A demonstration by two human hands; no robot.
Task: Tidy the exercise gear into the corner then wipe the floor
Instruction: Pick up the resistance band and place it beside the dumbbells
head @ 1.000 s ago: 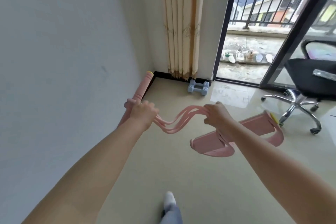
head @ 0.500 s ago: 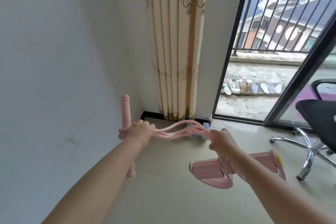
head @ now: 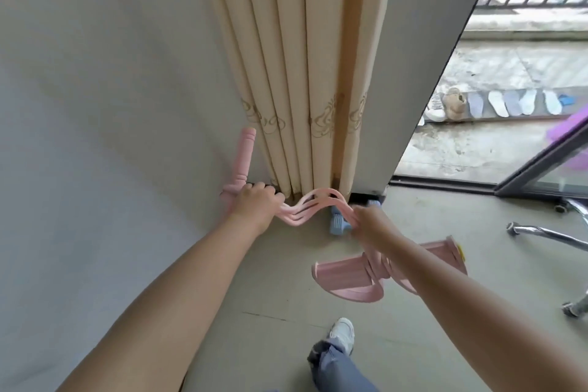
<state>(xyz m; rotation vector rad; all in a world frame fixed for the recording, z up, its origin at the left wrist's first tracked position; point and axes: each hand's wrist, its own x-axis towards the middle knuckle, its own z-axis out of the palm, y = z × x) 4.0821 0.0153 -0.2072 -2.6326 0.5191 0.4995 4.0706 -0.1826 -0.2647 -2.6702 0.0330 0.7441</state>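
Note:
I carry a pink pedal resistance puller in the air in front of the corner. My left hand (head: pixel 254 205) grips its pink foam handle bar (head: pixel 242 158), which points upward along the wall. My right hand (head: pixel 370 226) grips the bundle of pink elastic tubes (head: pixel 310 205) that sags between my hands. Below my right forearm hangs the pink foot pedal (head: pixel 342 277), partly hidden by the arm. A pair of light blue dumbbells (head: pixel 339 223) lies on the floor at the foot of the curtain, partly behind my right hand.
A beige curtain (head: pixel 302 73) hangs in the corner beside the grey wall (head: pixel 95 105). An open sliding door (head: pixel 541 165) leads to a balcony with shoes. Chrome office chair legs (head: pixel 547 235) stand at the right. My shoe (head: pixel 342 331) and trouser leg are on the beige floor below.
I have stepped closer to the corner; the curtain and dumbbells now fill more of the view. Both hands keep the same hold on the puller, which sits nearer the wall.

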